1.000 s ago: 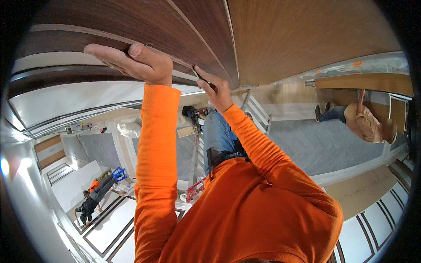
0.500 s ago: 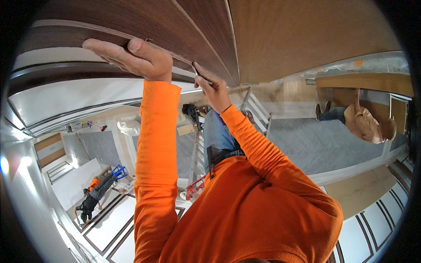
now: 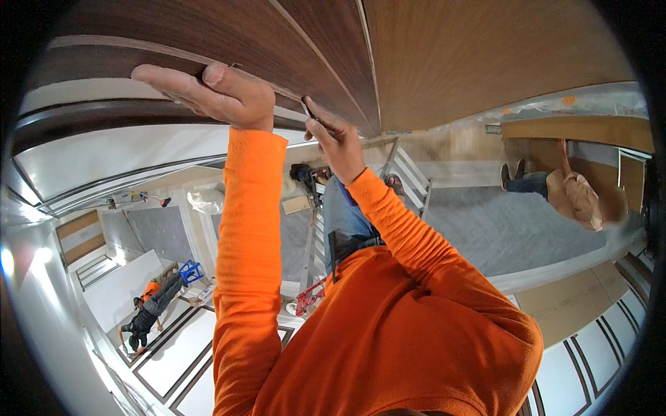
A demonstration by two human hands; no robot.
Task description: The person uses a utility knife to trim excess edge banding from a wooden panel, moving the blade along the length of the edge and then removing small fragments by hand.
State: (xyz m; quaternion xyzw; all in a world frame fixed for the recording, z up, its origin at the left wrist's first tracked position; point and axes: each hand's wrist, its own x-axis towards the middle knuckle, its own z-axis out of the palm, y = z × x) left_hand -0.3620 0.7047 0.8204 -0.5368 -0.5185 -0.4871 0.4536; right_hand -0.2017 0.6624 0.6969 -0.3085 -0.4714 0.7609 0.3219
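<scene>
My left hand lies stretched out, palm up, along the lower edge of a dark brown wood panel, its fingers straight and the thumb close to the panel. To its right, my right hand is closed round a thin, dark, narrow tool. The tool's tip meets the pale seam at the panel's edge. Its exact kind cannot be made out, as the fingers cover most of it. Both arms reach up in orange sleeves.
Below me stands a metal ladder. A light-brown panel spans the upper right. One person is at the far right, by a wooden board. Another person is at lower left beside a blue stool.
My right hand and the tool have shifted very slightly left along the panel's edge. My left hand stays practically where it was.
</scene>
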